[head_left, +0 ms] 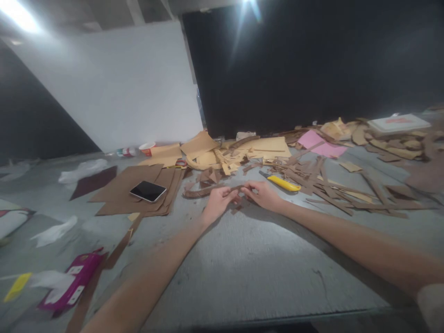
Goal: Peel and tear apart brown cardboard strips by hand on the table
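Both hands meet at the middle of the table over a narrow brown strip (201, 191), paper or leather by its look. My left hand (219, 201) is closed on it, thumb and fingers pinched together. My right hand (262, 194) pinches the strip's other end, a short way to the right. The strip's left part curves out past my left hand and rests among brown scraps. Just beyond my right hand lies a utility knife (283, 183) with a yellow handle. Small brown bits sit on the table below my fingertips.
At left, a smartphone (148, 191) lies on stacked brown sheets (118, 185). Nearer stands a magenta tissue pack (74, 282). Brown offcuts (333, 194) cover the right side. Tan sheets (267, 147), a pink sheet (322, 143) and a paper cup (147, 148) line the back.
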`<state>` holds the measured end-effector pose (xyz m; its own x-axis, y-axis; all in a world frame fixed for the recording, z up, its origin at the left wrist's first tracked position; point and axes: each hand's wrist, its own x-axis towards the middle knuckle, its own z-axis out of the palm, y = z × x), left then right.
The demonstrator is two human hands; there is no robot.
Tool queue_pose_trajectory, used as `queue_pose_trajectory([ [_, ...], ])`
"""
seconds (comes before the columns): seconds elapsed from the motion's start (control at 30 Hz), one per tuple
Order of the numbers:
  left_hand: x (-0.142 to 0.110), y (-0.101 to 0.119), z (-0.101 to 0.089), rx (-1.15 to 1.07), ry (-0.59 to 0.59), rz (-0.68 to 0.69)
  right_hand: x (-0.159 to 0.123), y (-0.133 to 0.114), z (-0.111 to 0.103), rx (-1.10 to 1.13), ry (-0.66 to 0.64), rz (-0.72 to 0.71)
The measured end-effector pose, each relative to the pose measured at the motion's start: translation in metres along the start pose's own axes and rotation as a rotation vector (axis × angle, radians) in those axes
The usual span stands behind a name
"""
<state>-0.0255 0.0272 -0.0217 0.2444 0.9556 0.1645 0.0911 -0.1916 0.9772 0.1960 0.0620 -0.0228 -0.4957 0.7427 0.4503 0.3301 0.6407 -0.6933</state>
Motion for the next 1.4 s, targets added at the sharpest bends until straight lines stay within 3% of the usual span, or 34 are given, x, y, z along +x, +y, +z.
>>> queue_pose_trajectory([
  [0.7,-0.002,0.003,0.002,0.07,0.027,0.047,0.0,-0.003,0.001,-0.025,0.016,-0.014],
  [1.03,-0.009,0.006,0.006,0.156,-0.014,0.076,-0.001,-0.003,-0.003,0.052,-0.104,-0.026],
  [1.4,-0.008,0.003,0.005,0.307,0.022,0.103,0.001,-0.003,-0.004,0.056,-0.126,-0.02],
])
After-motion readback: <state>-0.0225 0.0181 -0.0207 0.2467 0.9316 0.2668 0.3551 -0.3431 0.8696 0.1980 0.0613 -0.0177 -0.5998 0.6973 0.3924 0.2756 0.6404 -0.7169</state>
